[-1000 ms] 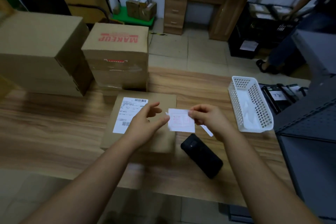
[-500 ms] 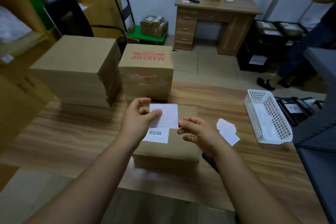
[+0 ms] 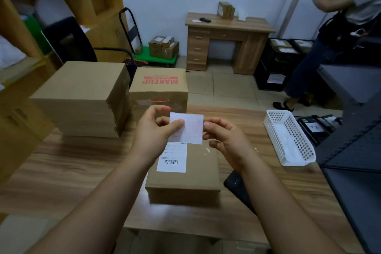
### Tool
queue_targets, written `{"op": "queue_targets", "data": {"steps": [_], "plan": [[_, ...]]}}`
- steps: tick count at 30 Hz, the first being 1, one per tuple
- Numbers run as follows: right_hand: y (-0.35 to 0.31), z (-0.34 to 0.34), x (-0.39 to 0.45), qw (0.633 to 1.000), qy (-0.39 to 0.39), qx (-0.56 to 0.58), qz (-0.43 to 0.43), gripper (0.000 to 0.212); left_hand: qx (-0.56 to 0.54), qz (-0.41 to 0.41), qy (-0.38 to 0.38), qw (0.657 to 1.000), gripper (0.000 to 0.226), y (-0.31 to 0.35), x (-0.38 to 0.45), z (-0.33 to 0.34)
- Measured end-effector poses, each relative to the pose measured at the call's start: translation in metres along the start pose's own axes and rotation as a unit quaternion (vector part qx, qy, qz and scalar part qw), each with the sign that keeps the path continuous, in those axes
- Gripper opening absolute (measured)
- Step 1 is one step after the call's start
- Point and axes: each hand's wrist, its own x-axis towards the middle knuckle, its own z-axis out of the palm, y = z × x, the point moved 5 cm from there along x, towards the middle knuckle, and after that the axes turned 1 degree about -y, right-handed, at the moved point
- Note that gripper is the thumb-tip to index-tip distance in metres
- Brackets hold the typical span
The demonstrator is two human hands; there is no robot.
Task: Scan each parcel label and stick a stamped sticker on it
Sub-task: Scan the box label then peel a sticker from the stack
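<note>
Right hand [image 3: 224,142] now back on sticker [image 3: 192,128], pinching right edge; left hand [image 3: 153,132] pinches left edge. Sticker held above parcel [image 3: 195,171], over label [image 3: 173,158].

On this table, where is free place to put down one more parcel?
Bare wood lies left of the labelled parcel, in front of the stacked boxes. A smaller patch lies between that parcel and the white basket. Crowded: back left, and the black scanner.

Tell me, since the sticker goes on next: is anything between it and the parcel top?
Nothing visible. Both hands pinch the sticker above the parcel, whose bare cardboard beside the label lies open.
</note>
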Motion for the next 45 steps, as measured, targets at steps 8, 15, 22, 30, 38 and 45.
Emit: {"op": "queue_targets", "data": {"steps": [8, 15, 22, 30, 38, 45], "plan": [[-0.029, -0.009, -0.004, 0.997, 0.025, -0.076, 0.011, 0.01, 0.274, 0.207, 0.037, 0.938, 0.042, 0.043, -0.005, 0.011], [-0.039, -0.011, -0.014, 1.0, -0.003, 0.01, 0.0, 0.016, 0.382, 0.348, -0.028, 0.856, 0.038, 0.053, -0.017, 0.042], [-0.066, -0.014, -0.024, 0.994, -0.056, 0.068, -0.064, 0.017, 0.315, 0.352, -0.029, 0.881, 0.042, 0.078, -0.028, 0.049], [-0.094, -0.019, -0.042, 0.985, -0.103, 0.04, -0.131, 0.015, 0.257, 0.377, -0.031, 0.889, 0.03, 0.108, -0.044, 0.059], [-0.106, -0.022, -0.059, 0.983, -0.099, 0.003, -0.157, 0.019, 0.191, 0.311, -0.04, 0.93, 0.023, 0.114, -0.054, 0.062], [-0.109, -0.02, -0.065, 0.981, -0.111, -0.011, -0.161, 0.013, 0.139, 0.281, -0.068, 0.947, 0.024, 0.117, -0.063, 0.059]]}}
